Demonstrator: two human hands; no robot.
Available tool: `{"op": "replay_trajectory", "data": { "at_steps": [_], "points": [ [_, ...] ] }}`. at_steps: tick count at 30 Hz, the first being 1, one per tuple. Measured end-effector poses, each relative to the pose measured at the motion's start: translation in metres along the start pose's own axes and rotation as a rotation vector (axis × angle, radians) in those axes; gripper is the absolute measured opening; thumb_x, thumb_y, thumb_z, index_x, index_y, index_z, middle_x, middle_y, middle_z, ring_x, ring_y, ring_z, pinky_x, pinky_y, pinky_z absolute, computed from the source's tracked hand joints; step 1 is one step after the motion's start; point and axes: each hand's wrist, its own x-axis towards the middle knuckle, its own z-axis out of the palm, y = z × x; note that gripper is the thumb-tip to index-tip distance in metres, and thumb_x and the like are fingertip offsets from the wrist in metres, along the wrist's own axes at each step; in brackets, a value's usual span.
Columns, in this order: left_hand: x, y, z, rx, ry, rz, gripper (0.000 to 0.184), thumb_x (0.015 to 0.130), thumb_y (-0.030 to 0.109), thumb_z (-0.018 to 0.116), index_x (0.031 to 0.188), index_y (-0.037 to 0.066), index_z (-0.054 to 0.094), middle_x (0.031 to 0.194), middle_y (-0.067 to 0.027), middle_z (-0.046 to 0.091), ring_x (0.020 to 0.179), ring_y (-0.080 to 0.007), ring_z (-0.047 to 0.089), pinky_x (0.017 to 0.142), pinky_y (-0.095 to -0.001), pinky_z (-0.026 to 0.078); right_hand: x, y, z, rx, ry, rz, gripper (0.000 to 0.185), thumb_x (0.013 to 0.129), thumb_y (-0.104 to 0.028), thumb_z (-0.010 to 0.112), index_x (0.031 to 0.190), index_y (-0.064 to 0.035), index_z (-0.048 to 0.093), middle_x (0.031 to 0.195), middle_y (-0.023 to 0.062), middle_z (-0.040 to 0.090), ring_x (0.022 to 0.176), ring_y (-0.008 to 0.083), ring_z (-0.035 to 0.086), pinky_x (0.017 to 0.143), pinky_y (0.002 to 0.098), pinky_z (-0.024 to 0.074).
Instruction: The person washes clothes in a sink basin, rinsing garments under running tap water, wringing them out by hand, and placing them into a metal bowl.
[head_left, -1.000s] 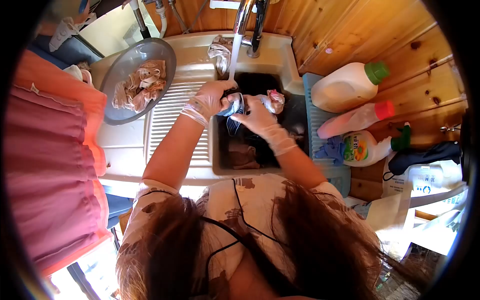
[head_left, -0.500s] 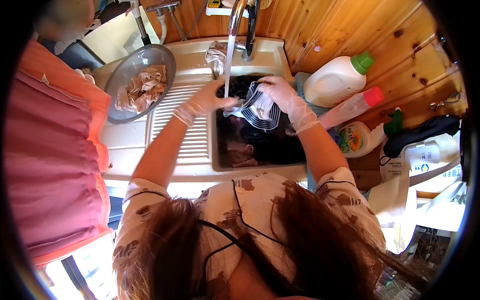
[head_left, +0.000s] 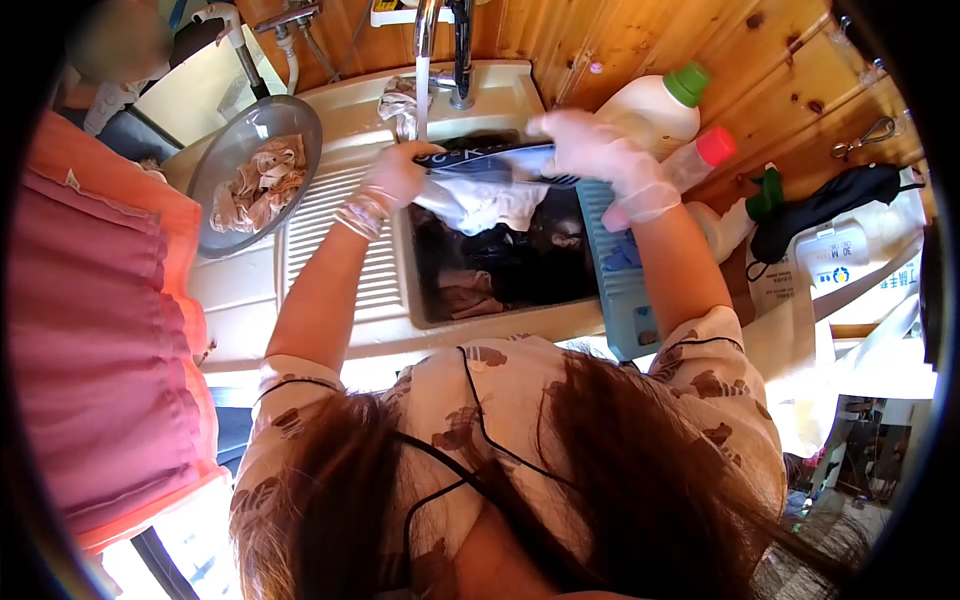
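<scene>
Both hands wear thin clear gloves. My left hand (head_left: 396,176) grips one end of the dark waistband on a pair of underpants (head_left: 485,200), near the running tap (head_left: 426,35). At the other end of the band is my right hand (head_left: 600,155), smeared by motion, with its fingers closed on the cloth. The band stretches between the hands, and the pale fabric hangs below it over the sink (head_left: 404,270). Dark wet clothes (head_left: 515,268) lie in the basin, along with a brownish cloth (head_left: 470,293).
A grey bowl (head_left: 205,165) holding beige cloths stands left of the ribbed drainboard (head_left: 325,240). Another cloth (head_left: 402,100) lies by the tap. On the right are a blue washboard (head_left: 620,310), a white detergent bottle (head_left: 655,112) and a pink-capped bottle (head_left: 705,155).
The underpants have been spread from a bunch into a stretched band. My right hand has moved right and slightly up; my left hand has closed on the band. The view has shifted a little.
</scene>
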Motion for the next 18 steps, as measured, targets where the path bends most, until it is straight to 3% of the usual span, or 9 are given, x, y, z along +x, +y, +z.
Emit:
{"op": "replay_trajectory", "data": {
  "at_steps": [2,4,5,8,9,12,13,16,18],
  "points": [
    [0.004,-0.012,-0.009,0.047,0.043,0.061,0.035,0.071,0.002,0.059,0.104,0.010,0.067,0.091,-0.0154,0.067,0.080,-0.0210,0.064,0.076,-0.0315,0.050,0.002,-0.011,0.023,-0.332,-0.228,0.223,0.026,0.076,-0.006,0.056,0.100,-0.0022,0.065,0.099,0.0213,0.064,0.094,0.0323,0.062,0.081,0.0388,0.0487],
    [0.002,0.005,-0.030,0.229,0.019,0.016,0.037,0.068,0.001,0.059,0.101,0.014,0.069,0.090,-0.0171,0.067,0.081,-0.0251,0.065,0.077,-0.0332,0.050,0.008,0.003,0.052,-0.372,-0.119,0.266,0.022,0.078,-0.008,0.053,0.094,-0.0007,0.067,0.095,0.0183,0.065,0.090,0.0302,0.064,0.077,0.0377,0.0504],
    [-0.004,0.015,-0.037,0.293,0.101,0.112,0.035,0.069,0.000,0.058,0.098,0.016,0.070,0.088,-0.0182,0.066,0.080,-0.0302,0.065,0.077,-0.0350,0.050,0.011,0.012,0.067,-0.392,-0.064,0.286,0.022,0.079,-0.009,0.052,0.091,0.0000,0.068,0.093,0.0167,0.066,0.088,0.0291,0.065,0.075,0.0371,0.0513],
    [-0.005,0.013,-0.065,0.493,0.087,0.010,0.030,0.073,0.005,0.057,0.099,0.014,0.069,0.095,-0.0183,0.065,0.091,-0.0327,0.063,0.084,-0.0369,0.049,0.017,0.048,0.090,-0.416,0.175,0.340,0.025,0.077,-0.010,0.052,0.094,0.0000,0.067,0.087,0.0174,0.066,0.087,0.0320,0.064,0.069,0.0411,0.0520],
    [-0.007,0.011,-0.080,0.427,0.097,0.068,0.028,0.075,0.009,0.058,0.101,0.012,0.068,0.096,-0.0188,0.065,0.090,-0.0329,0.063,0.083,-0.0365,0.049,0.009,0.058,0.088,-0.252,0.294,0.203,0.022,0.078,-0.007,0.053,0.094,0.0014,0.065,0.085,0.0157,0.066,0.082,0.0301,0.065,0.066,0.0414,0.0528],
    [-0.004,0.010,-0.106,0.215,0.006,0.008,0.028,0.077,0.011,0.057,0.103,0.009,0.066,0.097,-0.0192,0.065,0.088,-0.0316,0.063,0.081,-0.0345,0.048,0.015,0.068,0.086,1.025,0.372,0.418,0.020,0.078,-0.003,0.053,0.095,0.0022,0.061,0.090,0.0135,0.065,0.080,0.0264,0.064,0.070,0.0376,0.0536],
    [-0.006,0.018,-0.110,0.181,-0.011,0.032,0.029,0.078,0.012,0.056,0.105,0.004,0.064,0.094,-0.0193,0.066,0.084,-0.0290,0.063,0.080,-0.0329,0.048,0.017,0.062,0.079,1.392,0.400,0.394,0.018,0.080,0.000,0.051,0.097,0.0013,0.058,0.095,0.0135,0.064,0.079,0.0237,0.064,0.075,0.0351,0.0539],
    [-0.008,0.023,-0.111,0.076,0.127,0.176,0.029,0.081,0.013,0.055,0.105,0.000,0.062,0.090,-0.0198,0.066,0.083,-0.0270,0.063,0.079,-0.0319,0.048,0.020,0.057,0.049,1.835,0.262,0.029,0.022,0.081,0.001,0.051,0.102,0.0007,0.057,0.099,0.0145,0.063,0.084,0.0251,0.063,0.078,0.0346,0.0537],
    [-0.005,0.012,-0.123,-0.038,0.165,0.102,0.033,0.085,0.019,0.053,0.109,-0.004,0.059,0.092,-0.0175,0.066,0.084,-0.0234,0.062,0.078,-0.0309,0.048,0.022,0.052,0.025,1.896,0.246,-0.102,0.027,0.080,0.003,0.053,0.107,0.0010,0.055,0.098,0.0146,0.063,0.088,0.0252,0.063,0.081,0.0335,0.0531]
  ]
}}
